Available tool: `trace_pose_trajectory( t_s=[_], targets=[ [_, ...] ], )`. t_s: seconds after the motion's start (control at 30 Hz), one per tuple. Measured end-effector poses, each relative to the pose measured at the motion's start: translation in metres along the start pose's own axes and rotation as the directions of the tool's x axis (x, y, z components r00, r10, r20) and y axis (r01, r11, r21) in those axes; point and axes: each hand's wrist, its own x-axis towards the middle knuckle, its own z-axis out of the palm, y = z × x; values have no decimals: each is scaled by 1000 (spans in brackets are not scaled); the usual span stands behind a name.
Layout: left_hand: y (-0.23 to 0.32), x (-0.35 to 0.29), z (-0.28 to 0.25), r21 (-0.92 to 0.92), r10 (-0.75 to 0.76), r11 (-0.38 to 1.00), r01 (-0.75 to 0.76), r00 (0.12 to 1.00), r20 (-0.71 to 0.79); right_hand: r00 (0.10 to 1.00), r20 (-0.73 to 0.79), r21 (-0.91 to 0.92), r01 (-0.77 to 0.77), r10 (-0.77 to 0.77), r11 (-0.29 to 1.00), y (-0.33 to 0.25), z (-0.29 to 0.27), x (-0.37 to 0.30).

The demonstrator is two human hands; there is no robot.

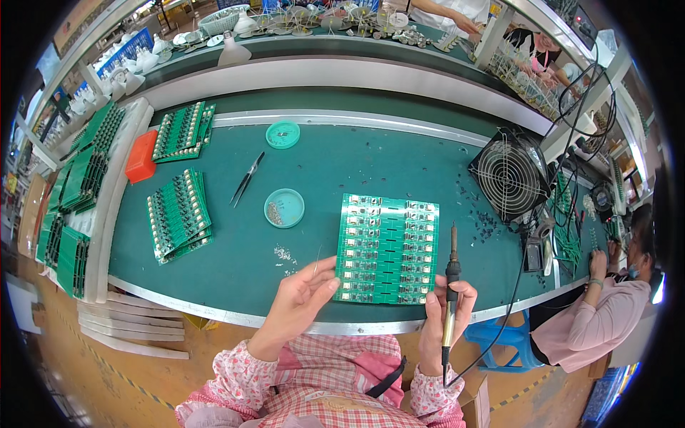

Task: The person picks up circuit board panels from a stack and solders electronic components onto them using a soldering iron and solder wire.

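Observation:
In front of me a green circuit board panel (389,250), with rows of small components down both sides, is tilted up over the bench's near edge. My left hand (303,296) is closed at the panel's lower left edge, and a thin wire (318,258) sticks up from its fingers. My right hand (446,317) is wrapped round a soldering iron (450,292), its tip pointing up beside the panel's right edge. The fingers of that hand also touch the panel's lower right corner.
Tweezers (247,180) and two round green dishes (284,207) lie left of centre. Stacked circuit boards (178,214) and a red box (141,156) stand farther left. At right are a black fan (505,175), scattered dark bits, cables and a seated co-worker (589,314).

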Motion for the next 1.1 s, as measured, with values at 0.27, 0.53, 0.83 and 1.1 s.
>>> trace_pose_trajectory(
  t_s=[0.27, 0.53, 0.83, 1.1],
  targets=[
    [4, -2, -1, -17, -32, 999, 32, 999, 3, 1000, -15, -6, -1, 1, 1000, 0, 1, 0],
    [2, -2, -1, -45, -42, 998, 42, 999, 4, 999, -38, -69, -18, 15, 997, -2, 3, 1],
    [1, -3, -2, -45, -27, 999, 28, 1000, 2, 999, -36, -91, -15, 12, 996, -3, 6, 1],
    [1, -3, 1, -40, -8, 999, 9, 1000, 18, 999, -37, -104, -9, 6, 994, -4, 2, 1]
  ],
)
